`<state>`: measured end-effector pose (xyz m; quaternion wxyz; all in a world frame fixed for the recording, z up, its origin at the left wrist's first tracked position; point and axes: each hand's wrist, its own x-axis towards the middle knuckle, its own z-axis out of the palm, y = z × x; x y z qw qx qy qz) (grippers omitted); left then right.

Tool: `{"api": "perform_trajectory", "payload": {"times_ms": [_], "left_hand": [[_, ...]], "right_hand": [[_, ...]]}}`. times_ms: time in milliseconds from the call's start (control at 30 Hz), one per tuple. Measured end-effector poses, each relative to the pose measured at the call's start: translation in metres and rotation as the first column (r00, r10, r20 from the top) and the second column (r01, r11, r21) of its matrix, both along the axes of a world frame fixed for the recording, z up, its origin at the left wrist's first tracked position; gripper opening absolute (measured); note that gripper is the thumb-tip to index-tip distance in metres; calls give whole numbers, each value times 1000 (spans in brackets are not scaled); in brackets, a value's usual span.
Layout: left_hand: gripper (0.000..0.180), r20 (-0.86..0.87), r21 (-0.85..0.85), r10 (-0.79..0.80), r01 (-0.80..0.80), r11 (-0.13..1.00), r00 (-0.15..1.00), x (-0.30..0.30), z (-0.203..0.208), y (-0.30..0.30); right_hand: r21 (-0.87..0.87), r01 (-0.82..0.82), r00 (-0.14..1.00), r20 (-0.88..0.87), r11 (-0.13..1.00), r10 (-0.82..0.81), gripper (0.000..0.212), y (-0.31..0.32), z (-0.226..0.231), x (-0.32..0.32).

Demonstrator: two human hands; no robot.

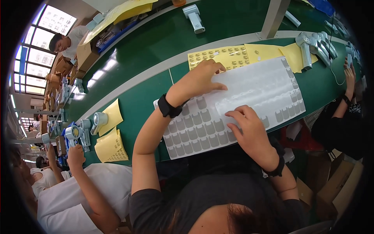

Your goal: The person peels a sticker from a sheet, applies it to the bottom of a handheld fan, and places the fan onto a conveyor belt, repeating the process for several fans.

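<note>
A large white sheet (249,84) carrying rows of grey rounded stickers (193,132) lies at the near edge of the green bench in front of me. Many stickers are left along its near and right sides, while its middle and far part is bare and shiny. My left hand (200,80) is over the sheet's far left part, thumb and forefinger apart, with nothing seen between them. Just above the middle of the sheet, my right hand (251,134) has its thumb and forefinger spread, also with nothing visible between them. Both wrists wear black bands.
Yellow sheets with small printed marks (218,57) lie beyond the white sheet, and more yellow sheets (111,146) on the left. Handheld fans (306,50) are grouped at right; another fan (193,19) lies farther back. A metal post (272,19) rises behind. Co-workers sit on both sides.
</note>
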<state>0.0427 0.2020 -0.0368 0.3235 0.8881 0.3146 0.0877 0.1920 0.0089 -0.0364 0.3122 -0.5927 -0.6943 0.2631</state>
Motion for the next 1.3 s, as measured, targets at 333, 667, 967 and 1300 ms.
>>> {"api": "perform_trajectory", "payload": {"times_ms": [333, 667, 967, 1300], "left_hand": [[62, -16, 56, 18, -17, 998, 1000, -4, -15, -2], [61, -50, 30, 17, -15, 999, 999, -1, -14, -1], [62, -36, 57, 4, -2, 998, 999, 2, -15, 0], [63, -58, 56, 13, -9, 998, 998, 0, -14, -1]], "right_hand": [[175, 114, 994, -26, 978, -111, 24, -3, -23, -26], [332, 141, 987, 27, 933, -159, 18, -6, -35, -34], [322, 177, 982, -116, 930, -147, 17, -2, -36, -38], [274, 143, 966, -246, 951, -74, 14, 0, -30, -38]]}}
